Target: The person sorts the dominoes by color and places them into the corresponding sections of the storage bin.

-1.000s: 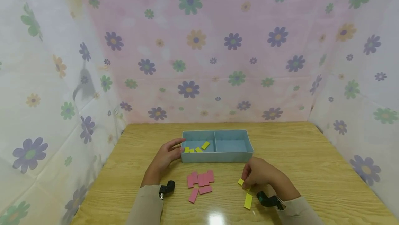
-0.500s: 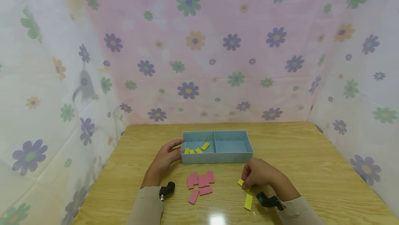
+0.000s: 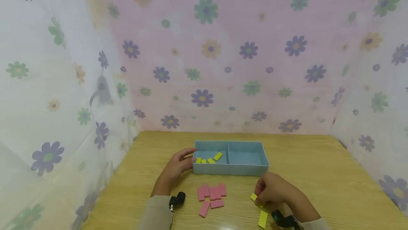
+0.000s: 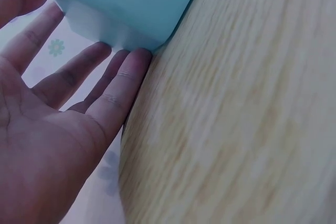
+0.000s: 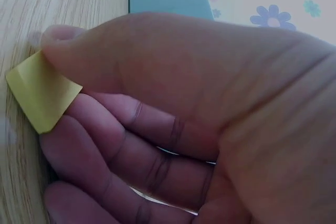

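Note:
My left hand (image 3: 176,168) rests against the left end of a light blue two-compartment box (image 3: 229,169). In the left wrist view its fairly straight fingers (image 4: 118,93) touch the box's end wall (image 4: 126,3). My right hand (image 3: 274,189) is low over the table, to the right and in front of the box. Between thumb and fingers it pinches a yellow rectangular tile (image 5: 44,90). Part of another yellow tile (image 3: 261,205) peeks out under that hand, and a yellow tile (image 3: 262,219) lies nearer me. Several yellow tiles (image 3: 218,156) lie in the box's left compartment.
Several pink tiles (image 3: 215,192) lie grouped on the wooden table (image 3: 153,145) in front of the box, between the hands. The right compartment (image 3: 247,154) holds nothing. Flowered cloth (image 3: 223,88) encloses the table at the back and sides.
The head view has shifted, so everything appears a little lower and farther right. Both hands, the box and the tiles keep their places relative to each other.

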The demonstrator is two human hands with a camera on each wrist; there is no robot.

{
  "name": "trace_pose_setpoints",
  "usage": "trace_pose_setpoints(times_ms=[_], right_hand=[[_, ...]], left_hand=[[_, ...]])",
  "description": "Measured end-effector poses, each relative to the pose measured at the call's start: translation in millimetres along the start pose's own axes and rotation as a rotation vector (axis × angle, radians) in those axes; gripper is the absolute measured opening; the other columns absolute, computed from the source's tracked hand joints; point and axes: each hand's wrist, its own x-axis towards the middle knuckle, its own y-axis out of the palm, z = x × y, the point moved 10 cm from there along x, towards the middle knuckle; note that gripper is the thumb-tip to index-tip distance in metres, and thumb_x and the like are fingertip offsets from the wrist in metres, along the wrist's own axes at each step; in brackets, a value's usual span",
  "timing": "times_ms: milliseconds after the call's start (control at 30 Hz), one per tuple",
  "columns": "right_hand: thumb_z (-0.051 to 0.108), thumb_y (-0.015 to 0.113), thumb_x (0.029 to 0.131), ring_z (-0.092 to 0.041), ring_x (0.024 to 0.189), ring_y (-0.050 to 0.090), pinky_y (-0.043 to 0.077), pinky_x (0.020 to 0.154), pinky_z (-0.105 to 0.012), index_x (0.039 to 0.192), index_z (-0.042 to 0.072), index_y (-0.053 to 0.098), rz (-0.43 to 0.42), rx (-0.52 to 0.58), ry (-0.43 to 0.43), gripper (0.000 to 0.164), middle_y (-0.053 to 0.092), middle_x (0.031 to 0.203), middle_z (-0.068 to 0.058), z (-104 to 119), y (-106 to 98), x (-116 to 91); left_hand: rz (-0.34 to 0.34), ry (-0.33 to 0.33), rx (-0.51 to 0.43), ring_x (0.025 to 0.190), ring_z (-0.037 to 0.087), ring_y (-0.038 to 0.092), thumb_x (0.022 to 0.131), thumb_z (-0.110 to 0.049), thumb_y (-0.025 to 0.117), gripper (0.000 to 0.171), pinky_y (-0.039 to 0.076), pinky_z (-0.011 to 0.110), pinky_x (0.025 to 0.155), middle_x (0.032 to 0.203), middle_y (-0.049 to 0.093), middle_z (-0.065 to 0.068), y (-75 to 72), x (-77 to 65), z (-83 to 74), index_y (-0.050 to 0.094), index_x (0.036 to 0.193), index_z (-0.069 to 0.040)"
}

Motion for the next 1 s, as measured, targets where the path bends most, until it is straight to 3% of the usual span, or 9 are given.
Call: trace_pose_setpoints(times_ms=[67, 200, 433, 600, 1000], right_hand=[[0.012, 0.09, 0.074, -0.018, 0.066, 0.058, 0.049, 0.055, -0.031, 0.082, 0.008, 0.073, -0.001, -0.004, -0.006, 0.019, 0.068, 0.076, -0.002, 0.1, -5.4, -5.0], [0.015, 0.091, 0.075, -0.019, 0.068, 0.059, 0.05, 0.057, -0.032, 0.083, 0.009, 0.073, -0.012, -0.021, -0.025, 0.02, 0.069, 0.078, -0.001, 8.3, -8.6, 0.4], [0.013, 0.091, 0.074, -0.019, 0.069, 0.061, 0.052, 0.058, -0.032, 0.082, 0.009, 0.074, -0.018, -0.007, -0.014, 0.02, 0.069, 0.077, -0.001, 8.5, 0.5, 7.7], [0.012, 0.092, 0.073, -0.02, 0.071, 0.061, 0.051, 0.059, -0.034, 0.082, 0.009, 0.074, -0.02, -0.006, 0.024, 0.02, 0.069, 0.078, -0.001, 1.5, 1.9, 4.9], [0.012, 0.09, 0.076, -0.018, 0.07, 0.061, 0.052, 0.06, -0.032, 0.083, 0.008, 0.076, -0.082, 0.017, 0.034, 0.016, 0.07, 0.079, -0.001, -4.7, -9.6, -3.9]], left_hand=[[-0.002, -0.001, 0.007, 0.14, 0.034, 0.054, 0.106, -0.021, 0.062, 0.053, 0.053, 0.041, 0.107, 0.158, 0.047, 0.018, 4.8, 4.5, -1.6, 0.047, 0.156, -0.014], [-0.043, -0.005, 0.011, 0.14, 0.031, 0.054, 0.104, -0.026, 0.065, 0.053, 0.052, 0.043, 0.108, 0.158, 0.048, 0.012, -5.4, 1.8, -6.6, 0.05, 0.154, -0.019], [-0.074, -0.015, 0.008, 0.138, 0.031, 0.056, 0.103, -0.027, 0.066, 0.053, 0.054, 0.041, 0.106, 0.156, 0.05, 0.012, -16.4, -7.4, 2.8, 0.051, 0.153, -0.018], [-0.05, -0.035, 0.001, 0.138, 0.031, 0.057, 0.104, -0.028, 0.065, 0.056, 0.053, 0.041, 0.107, 0.157, 0.049, 0.014, -11.7, -7.3, 10.1, 0.048, 0.156, -0.016], [-0.039, -0.034, 0.006, 0.137, 0.031, 0.057, 0.104, -0.025, 0.065, 0.052, 0.053, 0.044, 0.107, 0.157, 0.049, 0.012, -2.6, 0.6, 9.5, 0.051, 0.154, -0.019]])
